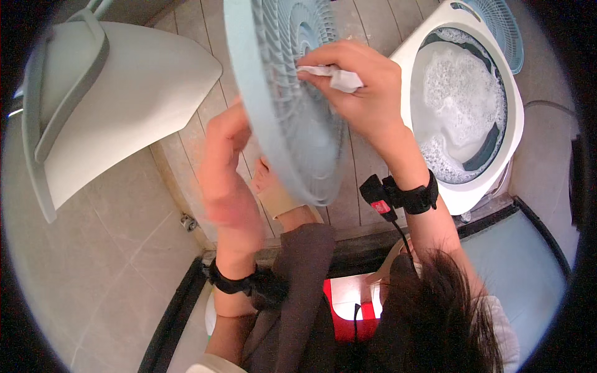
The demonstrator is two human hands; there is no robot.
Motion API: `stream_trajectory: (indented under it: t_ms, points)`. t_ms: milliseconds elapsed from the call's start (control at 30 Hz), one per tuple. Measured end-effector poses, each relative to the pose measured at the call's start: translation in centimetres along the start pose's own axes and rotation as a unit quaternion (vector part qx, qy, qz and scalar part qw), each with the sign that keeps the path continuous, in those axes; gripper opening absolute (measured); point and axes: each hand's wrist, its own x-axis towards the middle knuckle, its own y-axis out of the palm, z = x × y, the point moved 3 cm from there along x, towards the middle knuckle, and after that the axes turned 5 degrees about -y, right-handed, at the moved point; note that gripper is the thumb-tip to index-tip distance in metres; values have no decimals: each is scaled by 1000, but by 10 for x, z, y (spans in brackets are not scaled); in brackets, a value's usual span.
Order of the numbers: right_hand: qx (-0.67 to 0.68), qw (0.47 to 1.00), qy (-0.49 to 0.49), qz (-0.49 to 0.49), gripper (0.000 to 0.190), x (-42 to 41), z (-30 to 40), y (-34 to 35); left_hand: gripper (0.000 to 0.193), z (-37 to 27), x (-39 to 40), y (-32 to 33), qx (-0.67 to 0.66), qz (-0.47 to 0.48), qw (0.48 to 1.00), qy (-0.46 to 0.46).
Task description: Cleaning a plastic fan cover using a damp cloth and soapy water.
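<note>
A light blue plastic fan grille (252, 93) is held up on edge before me, tilted, its ribbed inner side facing right. My left hand (228, 163), blurred, grips its rim from the left; the fingertips are hidden behind it. My right hand (359, 84) pinches a crumpled white cloth or tissue (346, 81) against the ribs near the grille's middle. To the right stands a white oval basin (515, 126) holding foamy water (452, 93). Another blue grille (506, 32) lies partly behind the basin at the top right.
A white curved panel with a grey frame (140, 79) stands at the left. Below me are floor planks (359, 186), my foot (263, 175) and a dark door sill (354, 261). A tiled wall (93, 265) rises at the left; a frosted panel (517, 261) is at the lower right.
</note>
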Motion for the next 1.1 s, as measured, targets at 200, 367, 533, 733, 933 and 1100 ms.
stream_trajectory:
  t_ms: [200,367,533,733,933,1100]
  points:
    - [79,994,62,-39,13,-8,1,4,34,33,11,1,-55,-5,994,-92]
    - [75,994,65,-51,11,-12,7,18,48,42,10,-3,-53,-19,983,-175]
    - [61,994,69,-54,10,-16,12,31,48,42,7,-8,24,-28,993,-113]
    - [90,990,87,-62,13,-9,21,32,29,29,13,-15,160,-37,985,-45]
    - [105,987,87,-82,11,-9,23,34,33,22,21,-39,157,-22,986,-56]
    - [120,982,113,-87,12,-21,25,32,20,32,17,-29,-6,-54,981,-185]
